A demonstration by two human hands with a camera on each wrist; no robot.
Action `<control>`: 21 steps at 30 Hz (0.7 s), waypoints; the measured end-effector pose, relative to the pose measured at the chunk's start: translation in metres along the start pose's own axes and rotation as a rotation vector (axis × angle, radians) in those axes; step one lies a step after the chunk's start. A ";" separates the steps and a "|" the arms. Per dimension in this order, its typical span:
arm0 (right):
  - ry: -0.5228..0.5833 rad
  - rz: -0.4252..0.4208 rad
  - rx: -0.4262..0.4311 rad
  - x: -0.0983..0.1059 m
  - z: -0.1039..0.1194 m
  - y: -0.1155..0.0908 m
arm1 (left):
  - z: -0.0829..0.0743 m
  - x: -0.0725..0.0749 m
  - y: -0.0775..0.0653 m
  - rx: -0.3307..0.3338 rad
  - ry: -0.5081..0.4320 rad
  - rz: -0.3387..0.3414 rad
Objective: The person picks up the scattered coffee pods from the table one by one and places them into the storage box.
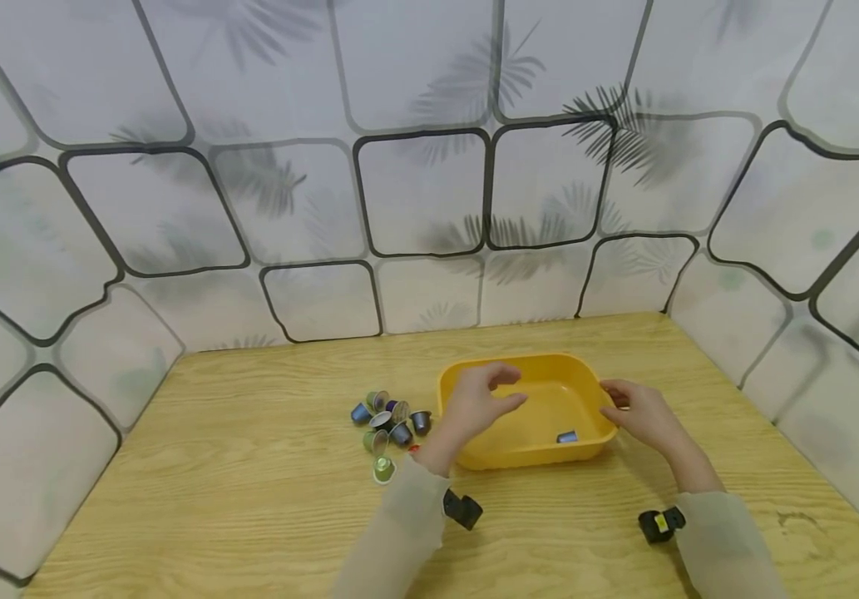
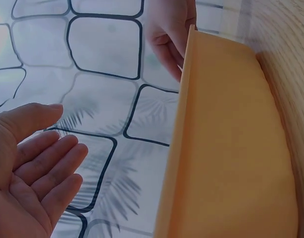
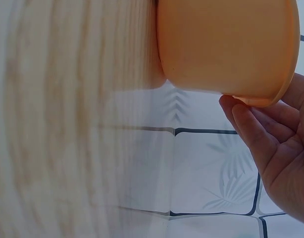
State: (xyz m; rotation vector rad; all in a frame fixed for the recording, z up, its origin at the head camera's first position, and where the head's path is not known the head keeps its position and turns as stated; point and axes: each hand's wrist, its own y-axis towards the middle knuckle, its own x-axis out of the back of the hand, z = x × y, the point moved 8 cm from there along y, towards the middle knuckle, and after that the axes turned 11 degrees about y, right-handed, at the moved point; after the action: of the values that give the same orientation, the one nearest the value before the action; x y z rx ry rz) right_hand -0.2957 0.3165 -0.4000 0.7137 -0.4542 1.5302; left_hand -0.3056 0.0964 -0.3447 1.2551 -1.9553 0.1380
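Your pale sleeves (image 1: 402,528) lie nearest; the yellow label (image 1: 661,522) on the right wrist device (image 1: 649,527) is illegible. Your left hand (image 1: 476,401), thumb parted from fingers, hovers above the yellow tray (image 1: 537,408); your right hand (image 1: 649,413) pinches its right rim. One blue capsule (image 1: 567,437) lies inside, other capsules (image 1: 402,433) leftward.

No text, brand or number is showing legibly in any of the three views. On the near right, a small yellow label (image 1: 662,522) is sitting on the black wrist device (image 1: 649,529); any print on it is coming out too small for reading. Farther left, capsules (image 1: 401,433) are lying in a cluster beside the yellow tray (image 1: 534,457), and one patterned lid (image 1: 401,411) among them is showing fine marks, too small and blurred for making out.
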 end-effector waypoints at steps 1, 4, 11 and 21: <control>0.000 0.000 0.000 0.000 0.000 0.000 | 0.000 0.002 -0.001 -0.002 0.002 -0.003; 0.001 0.002 0.001 0.000 0.000 0.001 | 0.002 0.009 -0.004 0.007 -0.007 -0.017; 0.009 -0.007 0.007 0.000 0.000 0.001 | 0.005 0.025 -0.011 -0.003 0.018 -0.077; 0.019 -0.008 0.025 0.000 0.003 0.002 | 0.010 0.047 -0.023 -0.038 0.030 -0.144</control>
State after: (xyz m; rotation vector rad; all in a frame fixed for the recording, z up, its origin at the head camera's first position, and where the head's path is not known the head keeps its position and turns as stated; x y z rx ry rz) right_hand -0.2973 0.3142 -0.3982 0.7187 -0.4185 1.5358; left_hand -0.3020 0.0461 -0.3278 1.3560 -1.8268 0.0473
